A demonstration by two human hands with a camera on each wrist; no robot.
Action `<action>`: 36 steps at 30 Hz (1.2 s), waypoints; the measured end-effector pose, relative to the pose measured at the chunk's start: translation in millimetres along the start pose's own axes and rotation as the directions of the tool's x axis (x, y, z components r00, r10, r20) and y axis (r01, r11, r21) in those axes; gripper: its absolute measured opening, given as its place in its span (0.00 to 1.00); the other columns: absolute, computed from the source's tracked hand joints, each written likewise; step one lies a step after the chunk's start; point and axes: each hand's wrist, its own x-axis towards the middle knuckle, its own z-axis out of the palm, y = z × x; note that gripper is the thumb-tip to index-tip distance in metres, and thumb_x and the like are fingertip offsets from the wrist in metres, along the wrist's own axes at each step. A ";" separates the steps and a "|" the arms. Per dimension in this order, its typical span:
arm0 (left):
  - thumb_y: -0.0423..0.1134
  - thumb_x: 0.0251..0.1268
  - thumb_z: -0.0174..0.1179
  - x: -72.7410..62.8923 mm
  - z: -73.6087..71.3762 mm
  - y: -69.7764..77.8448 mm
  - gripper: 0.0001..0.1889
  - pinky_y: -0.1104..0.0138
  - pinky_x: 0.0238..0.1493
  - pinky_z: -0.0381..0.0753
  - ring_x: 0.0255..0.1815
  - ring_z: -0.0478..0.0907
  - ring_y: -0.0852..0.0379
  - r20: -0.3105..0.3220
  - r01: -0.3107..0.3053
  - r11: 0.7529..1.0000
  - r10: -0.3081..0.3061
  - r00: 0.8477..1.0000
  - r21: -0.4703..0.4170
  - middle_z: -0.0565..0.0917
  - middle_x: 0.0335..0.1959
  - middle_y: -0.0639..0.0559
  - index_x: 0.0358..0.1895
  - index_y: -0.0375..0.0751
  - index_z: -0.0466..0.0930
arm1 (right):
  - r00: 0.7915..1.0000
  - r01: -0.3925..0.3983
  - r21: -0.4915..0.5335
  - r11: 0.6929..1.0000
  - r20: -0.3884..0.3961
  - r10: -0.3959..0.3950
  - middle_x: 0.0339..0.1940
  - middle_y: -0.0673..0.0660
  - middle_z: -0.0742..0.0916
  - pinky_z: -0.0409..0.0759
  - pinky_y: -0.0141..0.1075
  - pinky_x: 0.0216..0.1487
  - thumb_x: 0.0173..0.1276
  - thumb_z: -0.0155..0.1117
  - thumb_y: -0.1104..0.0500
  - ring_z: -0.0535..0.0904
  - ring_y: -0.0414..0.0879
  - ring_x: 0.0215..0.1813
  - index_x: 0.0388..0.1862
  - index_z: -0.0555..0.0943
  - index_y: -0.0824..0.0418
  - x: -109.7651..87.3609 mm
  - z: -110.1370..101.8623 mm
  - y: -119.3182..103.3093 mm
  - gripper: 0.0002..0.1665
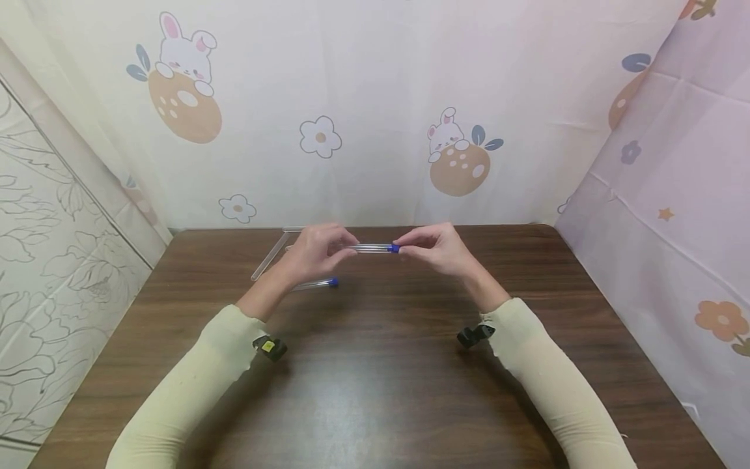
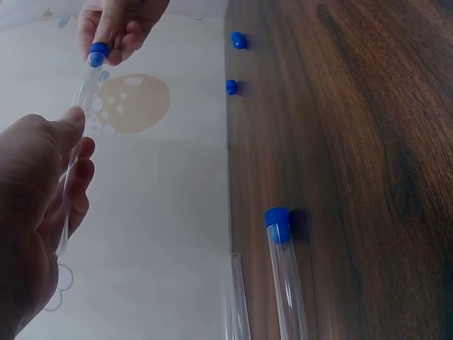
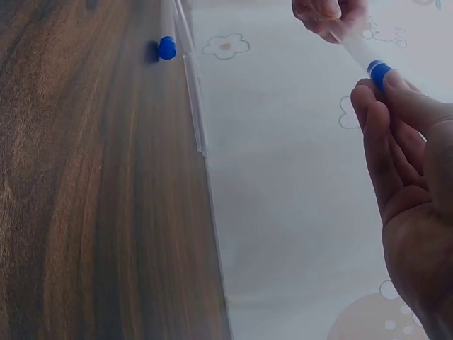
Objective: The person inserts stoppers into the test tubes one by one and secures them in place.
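A clear test tube is held up level over the far part of the table, between both hands. My left hand grips its body, thumb on one side and fingers curled on the other. At the tube's right end, my right hand pinches a blue cap between thumb and fingers. In the left wrist view the cap's lower plug shows inside the tube's mouth. Below the left hand, a second test tube with a blue cap lies on the table.
Uncapped clear tubes lie at the table's far left, partly behind the left hand. Two loose blue caps sit near the far edge in the left wrist view. A printed curtain hangs directly behind the brown table.
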 end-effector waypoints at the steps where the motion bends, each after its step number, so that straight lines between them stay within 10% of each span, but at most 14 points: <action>1: 0.31 0.74 0.75 0.1 0.1 0.4 0.06 0.59 0.40 0.91 0.36 0.89 0.50 -0.002 -0.004 1.000 0.004 1.000 0.001 0.95 0.43 0.42 0.49 0.34 0.92 | 1.000 0.006 -0.001 1.000 -0.002 -0.006 0.46 0.65 0.97 0.91 0.30 0.42 0.73 0.79 0.68 0.92 0.45 0.39 0.52 0.94 0.68 0.0 0.5 -0.1 0.10; 36: 0.31 0.70 0.78 1.5 5.7 0.7 0.07 0.61 0.34 0.90 0.31 0.90 0.50 -0.065 -0.087 0.992 0.092 0.994 0.087 0.96 0.39 0.40 0.45 0.31 0.91 | 0.999 0.037 -0.080 0.996 0.022 -0.036 0.49 0.67 0.97 0.90 0.29 0.46 0.74 0.78 0.69 0.91 0.41 0.41 0.54 0.95 0.66 3.5 5.6 -2.7 0.12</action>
